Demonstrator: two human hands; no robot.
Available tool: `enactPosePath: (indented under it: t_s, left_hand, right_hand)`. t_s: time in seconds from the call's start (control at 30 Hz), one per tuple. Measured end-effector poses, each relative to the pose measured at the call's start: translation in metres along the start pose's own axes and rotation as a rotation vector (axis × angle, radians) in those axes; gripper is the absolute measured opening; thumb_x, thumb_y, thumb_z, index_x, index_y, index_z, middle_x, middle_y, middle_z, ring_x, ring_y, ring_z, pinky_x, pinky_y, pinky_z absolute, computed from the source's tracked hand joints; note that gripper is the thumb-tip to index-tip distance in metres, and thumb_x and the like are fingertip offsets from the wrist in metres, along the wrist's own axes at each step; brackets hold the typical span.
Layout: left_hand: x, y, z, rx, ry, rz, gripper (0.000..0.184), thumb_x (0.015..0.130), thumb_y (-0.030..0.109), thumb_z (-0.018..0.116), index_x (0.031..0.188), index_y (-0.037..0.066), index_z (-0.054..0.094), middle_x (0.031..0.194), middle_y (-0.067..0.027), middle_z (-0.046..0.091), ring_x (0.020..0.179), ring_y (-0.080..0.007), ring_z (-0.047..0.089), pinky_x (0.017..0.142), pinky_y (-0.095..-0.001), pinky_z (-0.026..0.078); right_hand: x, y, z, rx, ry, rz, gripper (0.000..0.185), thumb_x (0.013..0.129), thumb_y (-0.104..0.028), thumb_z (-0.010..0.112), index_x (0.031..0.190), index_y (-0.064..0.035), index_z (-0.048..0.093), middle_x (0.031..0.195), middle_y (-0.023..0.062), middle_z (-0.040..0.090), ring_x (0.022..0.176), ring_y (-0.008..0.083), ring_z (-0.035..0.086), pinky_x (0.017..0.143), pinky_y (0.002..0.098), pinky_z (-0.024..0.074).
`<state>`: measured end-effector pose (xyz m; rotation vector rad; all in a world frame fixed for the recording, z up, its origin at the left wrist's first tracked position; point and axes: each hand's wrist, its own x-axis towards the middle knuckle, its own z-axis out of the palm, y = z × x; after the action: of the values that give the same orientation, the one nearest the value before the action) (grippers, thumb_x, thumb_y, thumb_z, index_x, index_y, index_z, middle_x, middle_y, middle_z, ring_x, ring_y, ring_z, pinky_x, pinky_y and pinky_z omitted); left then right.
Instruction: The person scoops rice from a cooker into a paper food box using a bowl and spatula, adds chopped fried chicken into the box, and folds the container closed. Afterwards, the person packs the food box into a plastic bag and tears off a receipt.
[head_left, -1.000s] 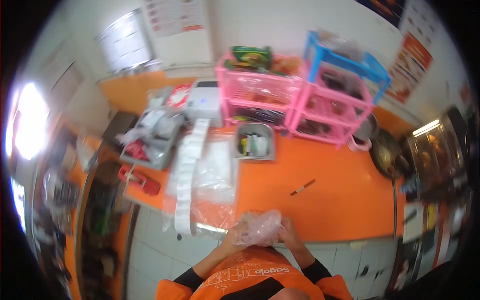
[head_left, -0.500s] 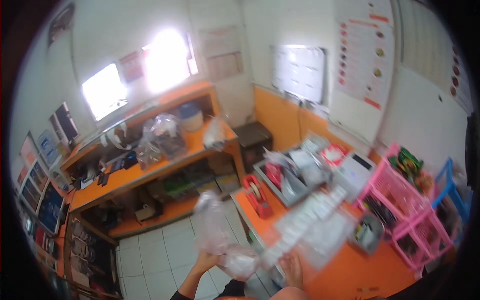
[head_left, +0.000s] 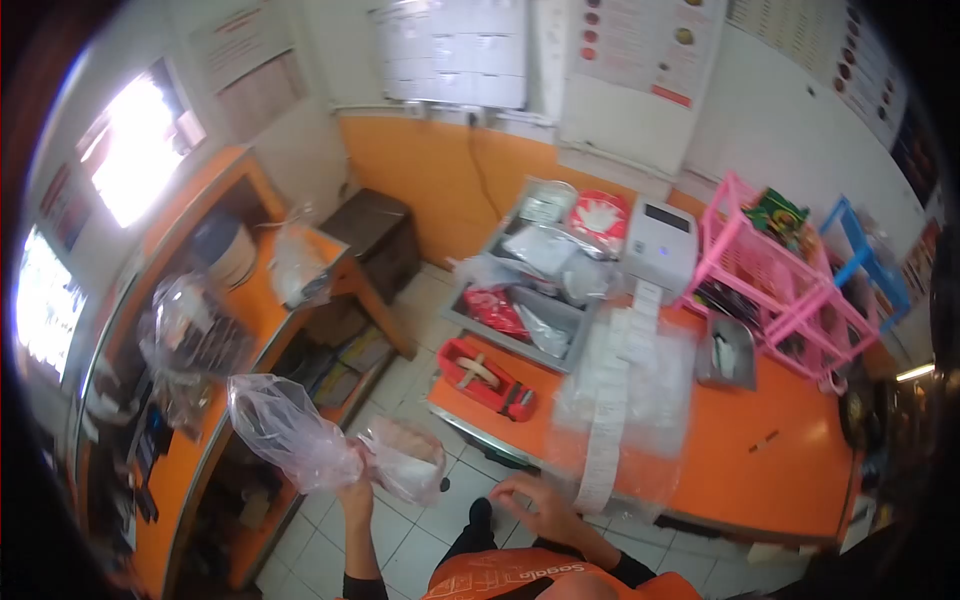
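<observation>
My left hand (head_left: 352, 490) is closed around the gathered middle of a thin, pinkish see-through plastic bag (head_left: 290, 430). One part of the bag flares out loosely to the upper left. On the other side of my fingers bulges a filled part, with something pale inside that I cannot make out. A little to the right, over the floor, my right hand (head_left: 540, 510) has its fingers apart and holds nothing. The orange table's near edge lies just beyond it, where a long printed paper strip (head_left: 603, 440) rests on clear plastic bags (head_left: 660, 410).
A red tape dispenser (head_left: 485, 380) stands at the table's left corner beside a grey tray (head_left: 575, 345) of packets. Behind are a white label printer (head_left: 661, 245) and pink baskets (head_left: 770, 270). An orange shelf counter (head_left: 310, 250) stands at left.
The view has swung right, toward the table. My left hand still grips the bag, now raised further left of the table. My right hand has come away from the paper strip.
</observation>
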<state>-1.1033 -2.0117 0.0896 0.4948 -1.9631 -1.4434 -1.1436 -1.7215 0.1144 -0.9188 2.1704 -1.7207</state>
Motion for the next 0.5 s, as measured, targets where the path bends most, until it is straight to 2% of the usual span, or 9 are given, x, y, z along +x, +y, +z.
enactPosePath:
  t_s: [0.03,0.1,0.17,0.2,0.27,0.3,0.37,0.43,0.5]
  left_hand:
    - [-0.004,0.008,0.014,-0.074,-0.029,-0.035,0.018,0.088,0.016,0.059,0.098,0.001,0.060,0.095,-0.0065,0.059,0.086,-0.0175,0.055,0.076,-0.0316,0.046]
    - [-0.003,0.026,0.043,-0.073,-0.122,-0.001,0.014,0.090,0.015,0.057,0.094,0.002,0.058,0.088,-0.0058,0.058,0.082,-0.0176,0.055,0.074,-0.0318,0.046]
    - [-0.003,0.029,0.065,-0.052,-0.367,0.107,0.015,0.091,0.018,0.055,0.090,0.002,0.056,0.082,-0.0050,0.055,0.076,-0.0158,0.053,0.069,-0.0310,0.045]
    - [-0.005,0.037,0.074,-0.056,-0.386,0.108,0.015,0.091,0.018,0.055,0.090,0.002,0.056,0.082,-0.0050,0.055,0.076,-0.0158,0.053,0.069,-0.0310,0.045]
    - [-0.008,0.057,0.093,-0.227,-0.484,-0.082,0.018,0.091,0.020,0.055,0.087,0.003,0.052,0.077,-0.0045,0.051,0.069,-0.0139,0.049,0.064,-0.0294,0.042]
    - [-0.012,0.054,0.104,-0.232,-0.489,-0.078,0.018,0.091,0.020,0.055,0.087,0.003,0.052,0.077,-0.0045,0.051,0.069,-0.0139,0.049,0.064,-0.0294,0.042]
    - [-0.020,0.046,0.129,-0.410,-0.571,0.027,0.023,0.092,0.024,0.053,0.085,0.003,0.049,0.074,-0.0045,0.049,0.066,-0.0128,0.047,0.061,-0.0272,0.040]
    - [-0.030,0.062,0.153,-0.376,-0.578,0.063,0.025,0.093,0.026,0.052,0.084,0.004,0.048,0.073,-0.0045,0.048,0.065,-0.0135,0.047,0.061,-0.0274,0.040]
    - [-0.042,0.079,0.177,-0.329,-0.578,0.091,0.026,0.093,0.028,0.052,0.084,0.004,0.047,0.073,-0.0046,0.048,0.065,-0.0141,0.048,0.061,-0.0277,0.041]
  right_hand:
    - [-0.002,0.003,-0.009,-0.010,0.036,0.024,0.012,0.088,-0.005,0.055,0.098,-0.0019,0.061,0.090,0.0072,0.062,0.083,0.0183,0.060,0.073,0.0302,0.0460]
    - [-0.007,0.013,-0.040,-0.084,0.334,0.104,0.013,0.089,-0.007,0.054,0.099,-0.0019,0.061,0.090,0.0080,0.063,0.084,0.0179,0.061,0.074,0.0307,0.0459]
    - [-0.015,0.031,-0.080,-0.147,0.529,0.263,0.015,0.089,-0.010,0.055,0.100,-0.0019,0.061,0.093,0.0081,0.063,0.084,0.0168,0.060,0.075,0.0297,0.0457]
    - [-0.018,0.047,-0.098,-0.149,0.666,0.300,0.018,0.089,-0.013,0.056,0.102,-0.0023,0.061,0.095,0.0079,0.063,0.084,0.0168,0.059,0.075,0.0298,0.0455]
    - [-0.016,0.089,-0.139,-0.116,0.896,0.346,0.025,0.088,-0.016,0.059,0.109,-0.0033,0.058,0.099,0.0078,0.062,0.084,0.0168,0.058,0.076,0.0300,0.0454]
    - [-0.010,0.115,-0.161,-0.079,0.990,0.352,0.030,0.088,-0.017,0.061,0.115,-0.0039,0.055,0.101,0.0079,0.061,0.084,0.0169,0.058,0.076,0.0301,0.0454]
    - [0.009,0.180,-0.202,-0.326,1.097,0.285,0.039,0.087,-0.019,0.062,0.122,-0.0049,0.049,0.105,0.0093,0.059,0.086,0.0161,0.058,0.075,0.0297,0.0469]
    - [0.036,0.224,-0.231,-0.304,1.089,0.319,0.045,0.086,-0.015,0.063,0.125,-0.0056,0.043,0.106,0.0109,0.058,0.086,0.0166,0.058,0.075,0.0292,0.0478]
    - [0.051,0.237,-0.242,-0.275,1.069,0.359,0.052,0.085,-0.012,0.065,0.129,-0.0062,0.038,0.106,0.0124,0.057,0.086,0.0172,0.058,0.074,0.0288,0.0487]
